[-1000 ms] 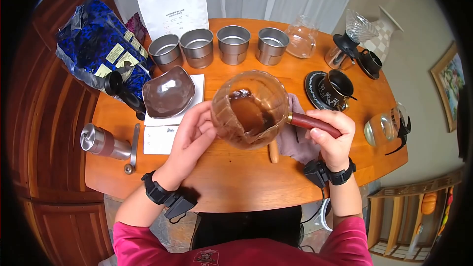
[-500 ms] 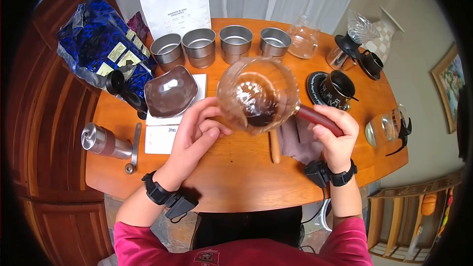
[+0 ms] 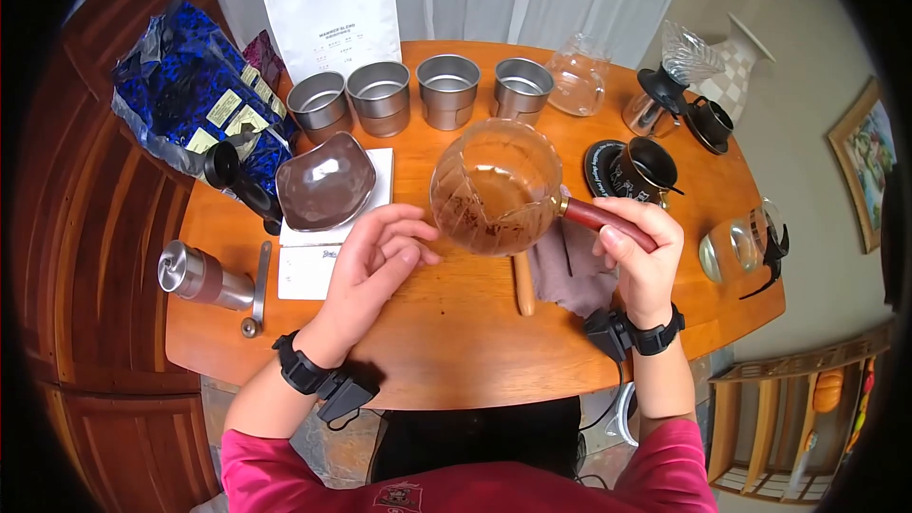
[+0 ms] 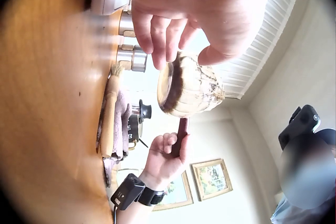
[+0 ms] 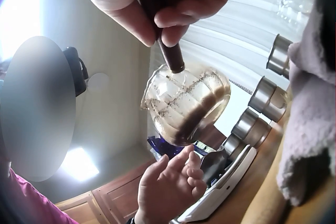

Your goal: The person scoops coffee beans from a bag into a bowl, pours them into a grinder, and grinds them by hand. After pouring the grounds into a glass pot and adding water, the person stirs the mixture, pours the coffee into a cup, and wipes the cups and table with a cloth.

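Observation:
My right hand [image 3: 646, 252] grips the dark red wooden handle [image 3: 608, 218] of a ribbed glass coffee pot [image 3: 494, 157], held up over the table. Brown liquid lies in the bottom of the pot, and dark grounds [image 5: 173, 98] cling inside its wall. In the left wrist view the pot [image 4: 202, 90] is seen from the side, tilted, with the liquid a dark band low in it. My left hand [image 3: 375, 271] is beside the pot's left side, fingers loosely bent and holding nothing. Its fingertips are right by the glass in the left wrist view.
Several metal cups [image 3: 448, 90] line the back, beside a glass server [image 3: 578, 85]. A brown dish [image 3: 326, 180] sits on a white scale [image 3: 309, 275]; a hand grinder [image 3: 204, 274] lies left. Rightward are a grey cloth [image 3: 579, 280], a wooden-handled brush [image 3: 523, 285], a black cup [image 3: 651, 166] and a glass kettle [image 3: 731, 252].
The pot has swung away from the left hand, up and right, then partly back. Its liquid has sloshed round inside, leaving grounds on the wall. The right hand keeps its grip throughout.

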